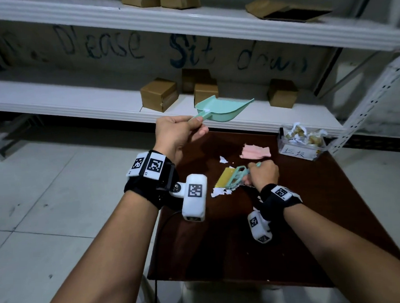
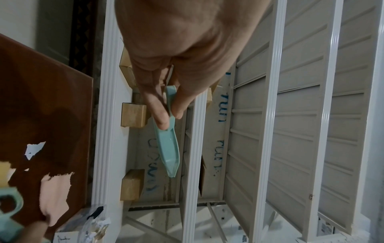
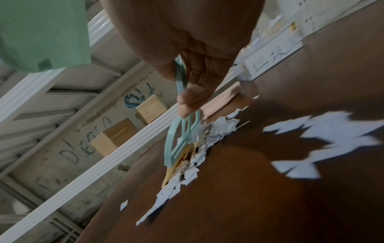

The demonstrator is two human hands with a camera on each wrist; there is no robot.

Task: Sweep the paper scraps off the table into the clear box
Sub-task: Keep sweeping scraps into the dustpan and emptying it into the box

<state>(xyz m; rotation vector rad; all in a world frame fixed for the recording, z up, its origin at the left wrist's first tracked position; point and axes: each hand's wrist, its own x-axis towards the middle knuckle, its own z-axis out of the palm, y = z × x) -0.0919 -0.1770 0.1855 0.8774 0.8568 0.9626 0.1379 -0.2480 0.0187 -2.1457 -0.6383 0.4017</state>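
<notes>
My left hand grips the handle of a mint green dustpan, held in the air above the table's far left corner; in the left wrist view the dustpan shows edge-on below the fingers. My right hand grips a small mint brush with yellow bristles, pressed onto white paper scraps on the dark brown table. The brush stands against a ridge of white scraps. A torn pink scrap lies farther back. The clear box holds crumpled paper at the far right corner.
White metal shelving runs behind the table with several cardboard boxes on it. Pale tiled floor lies to the left. A black cable hangs off the table's near left edge. More white scraps lie nearer my right wrist.
</notes>
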